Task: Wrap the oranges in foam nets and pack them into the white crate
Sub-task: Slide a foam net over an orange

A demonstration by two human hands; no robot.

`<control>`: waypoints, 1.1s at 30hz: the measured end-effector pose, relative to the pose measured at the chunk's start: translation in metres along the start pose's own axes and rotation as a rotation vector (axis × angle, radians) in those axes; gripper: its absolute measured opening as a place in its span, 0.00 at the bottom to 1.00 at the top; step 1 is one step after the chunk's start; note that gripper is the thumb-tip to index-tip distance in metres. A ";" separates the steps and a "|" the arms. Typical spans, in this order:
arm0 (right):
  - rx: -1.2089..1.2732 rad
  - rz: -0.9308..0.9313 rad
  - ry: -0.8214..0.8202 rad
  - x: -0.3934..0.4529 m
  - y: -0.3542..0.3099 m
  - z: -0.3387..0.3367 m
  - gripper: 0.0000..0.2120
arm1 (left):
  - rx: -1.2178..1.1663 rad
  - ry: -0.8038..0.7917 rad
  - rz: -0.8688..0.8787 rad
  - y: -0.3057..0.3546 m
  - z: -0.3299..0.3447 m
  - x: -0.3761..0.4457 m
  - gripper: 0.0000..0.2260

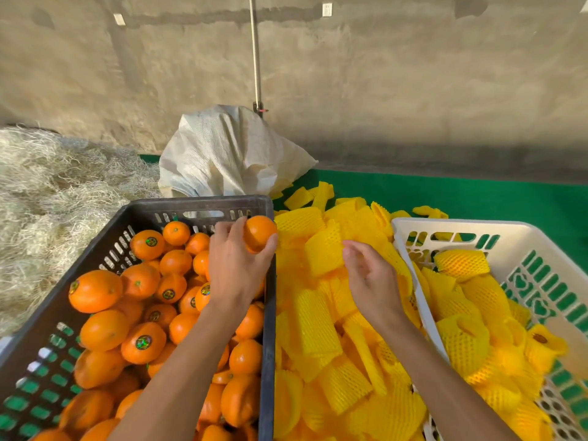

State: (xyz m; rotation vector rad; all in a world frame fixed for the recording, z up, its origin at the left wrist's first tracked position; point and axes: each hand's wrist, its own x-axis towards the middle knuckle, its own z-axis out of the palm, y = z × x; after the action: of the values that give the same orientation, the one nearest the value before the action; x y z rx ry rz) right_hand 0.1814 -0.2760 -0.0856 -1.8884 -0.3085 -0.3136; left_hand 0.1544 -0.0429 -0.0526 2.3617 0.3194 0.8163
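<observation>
My left hand [237, 265] grips a bare orange [259, 233] over the right rim of the dark crate [197, 205], which is full of loose oranges [143, 342]. My right hand [370, 278] hovers with loosely curled fingers, holding nothing, over the heap of yellow foam nets [318, 326] between the two crates. The white crate [413, 227] at the right holds several oranges wrapped in foam nets [464, 342].
A white woven sack [229, 151] leans against the wall behind the dark crate. A pile of pale straw [47, 192] fills the left. A green mat [477, 198] covers the floor under the nets and crates. A thin pole [256, 55] runs up the wall.
</observation>
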 end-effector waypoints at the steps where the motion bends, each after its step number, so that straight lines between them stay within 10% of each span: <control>1: 0.012 -0.050 0.010 -0.001 -0.005 0.000 0.15 | -0.108 -0.016 0.050 0.009 0.001 -0.004 0.30; 6: -0.006 -0.193 0.038 -0.004 -0.010 0.005 0.10 | -0.535 -0.259 0.123 0.049 0.017 -0.026 0.26; 11: -0.084 -0.216 0.102 -0.001 -0.009 0.006 0.11 | -1.202 -0.565 -0.344 0.053 0.007 -0.013 0.18; 17: 0.001 -0.092 0.006 -0.005 -0.007 0.011 0.07 | -1.304 -0.926 -0.464 0.057 0.013 -0.025 0.38; 28: 0.179 0.068 0.040 0.000 -0.014 -0.004 0.31 | -1.223 -0.672 -0.533 0.064 0.019 -0.028 0.19; 33: 0.062 0.043 -0.004 0.000 -0.007 -0.005 0.14 | -1.149 -0.704 -0.457 0.067 0.016 -0.032 0.20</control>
State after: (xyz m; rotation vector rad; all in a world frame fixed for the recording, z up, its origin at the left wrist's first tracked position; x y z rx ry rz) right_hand 0.1790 -0.2790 -0.0778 -1.8322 -0.2770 -0.2679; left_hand 0.1409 -0.1155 -0.0360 1.2599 0.0362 -0.1186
